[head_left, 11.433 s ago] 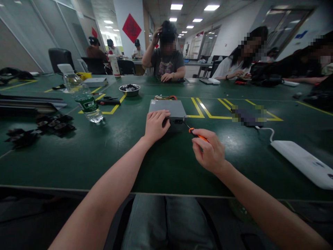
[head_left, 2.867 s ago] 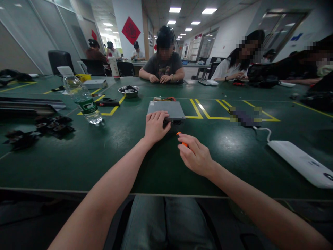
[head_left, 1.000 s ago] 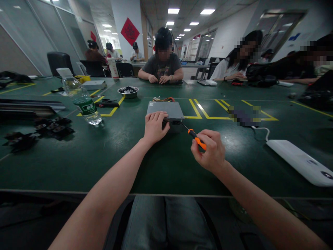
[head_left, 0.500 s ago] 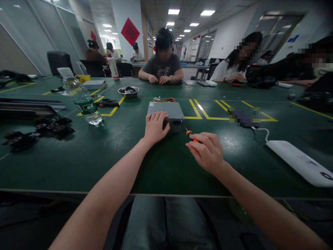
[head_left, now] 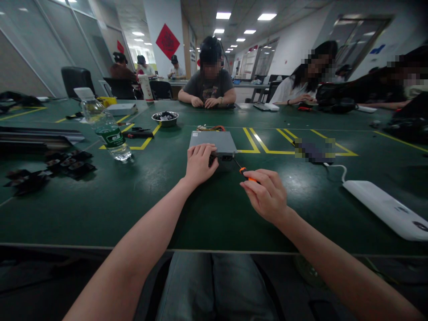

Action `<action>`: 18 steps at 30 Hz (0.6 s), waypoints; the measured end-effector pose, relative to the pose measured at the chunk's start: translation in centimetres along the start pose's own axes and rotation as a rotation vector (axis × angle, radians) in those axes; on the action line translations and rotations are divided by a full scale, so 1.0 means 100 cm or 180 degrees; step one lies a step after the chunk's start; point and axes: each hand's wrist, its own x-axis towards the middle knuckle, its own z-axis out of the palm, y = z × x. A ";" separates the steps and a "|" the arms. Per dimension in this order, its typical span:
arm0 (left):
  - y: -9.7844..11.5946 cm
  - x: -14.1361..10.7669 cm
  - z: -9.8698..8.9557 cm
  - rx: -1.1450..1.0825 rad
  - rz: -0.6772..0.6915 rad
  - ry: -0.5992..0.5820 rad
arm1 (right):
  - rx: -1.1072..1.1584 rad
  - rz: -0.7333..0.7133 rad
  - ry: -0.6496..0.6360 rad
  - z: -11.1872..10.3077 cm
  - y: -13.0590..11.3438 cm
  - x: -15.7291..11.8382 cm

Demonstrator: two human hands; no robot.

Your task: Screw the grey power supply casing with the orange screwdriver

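Note:
A grey metal power supply unit lies flat on the green table, its power socket facing me and colored cables coming out at the back. My left hand grips its front left part, fingers on the top and thumb at the front face. Between the fingertips of my right hand is a screwdriver with an orange and black handle. Its thin shaft points at the front right corner of the unit; whether the tip touches a screw is too small to tell.
A metal bowl with small parts stands behind, left of the unit. Further left are a water bottle and black parts. A white power bank lies at right, cabled to a phone. A person sits opposite.
The fingers of my right hand have shifted slightly on the screwdriver handle. My left hand and the power supply unit stay in place.

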 end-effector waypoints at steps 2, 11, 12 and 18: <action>0.000 0.000 0.000 -0.0008 0.0014 0.0020 | 0.0074 -0.0004 0.0007 0.001 -0.001 -0.001; 0.000 0.000 0.000 0.0007 -0.0003 -0.0020 | 0.0179 0.0091 -0.0050 0.001 -0.001 0.001; 0.000 0.000 0.000 0.0006 -0.0002 -0.0020 | 0.0152 0.0094 -0.0035 0.001 -0.001 0.001; 0.000 0.000 0.000 0.0007 0.0048 0.0042 | 0.0284 0.0185 -0.0013 0.003 -0.001 -0.003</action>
